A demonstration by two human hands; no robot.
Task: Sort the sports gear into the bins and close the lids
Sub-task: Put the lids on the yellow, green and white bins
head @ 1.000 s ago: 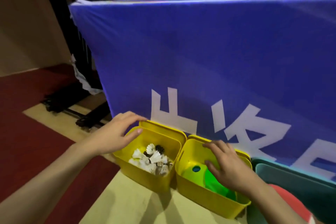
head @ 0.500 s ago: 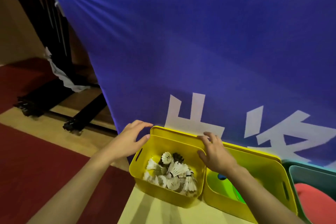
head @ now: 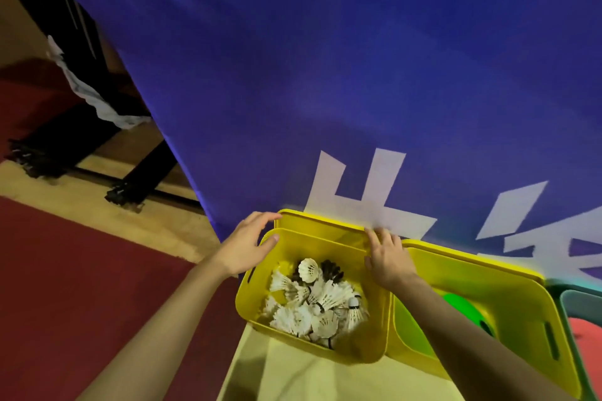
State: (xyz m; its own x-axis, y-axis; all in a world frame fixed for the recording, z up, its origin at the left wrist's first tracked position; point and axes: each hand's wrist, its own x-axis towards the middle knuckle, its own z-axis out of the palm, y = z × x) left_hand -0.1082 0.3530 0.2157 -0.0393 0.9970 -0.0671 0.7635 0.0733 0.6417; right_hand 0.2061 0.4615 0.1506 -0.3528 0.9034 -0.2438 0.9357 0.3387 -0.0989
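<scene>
Shuttlecocks (head: 312,304) fill the left yellow bin (head: 309,347), white feathered ones with a few dark ones at the back, so sorting for this bin looks done. Step in hand reads as closing the lid: a yellow lid (head: 321,228) stands upright behind the bin, between the bin's back wall and the blue banner (head: 325,75). Left hand (head: 246,246) is at the lid's left top corner, fingers curved over its edge, thumb near the bin rim; it seems to grip the lid. Right hand (head: 387,259) is at the lid's right top corner, fingers bent over the edge, also looks clamped on it.

Next move, as a judgement: lift the lid clear of the gap, tip it forward flat, line up its corners with the rim, press down. Feathers near the rim could catch if the lid comes down skewed.

Second yellow bin (head: 488,319) touches the first on its right, holds a green disc-like item (head: 456,306), open, with another lid edge apparently behind it. Teal bin (head: 573,296) farther right, red thing inside, mostly cut off.

Writing: large white characters (head: 365,198) on the banner, partly cropped and hidden, not readable for sure. No brand labels visible on bins.
</scene>
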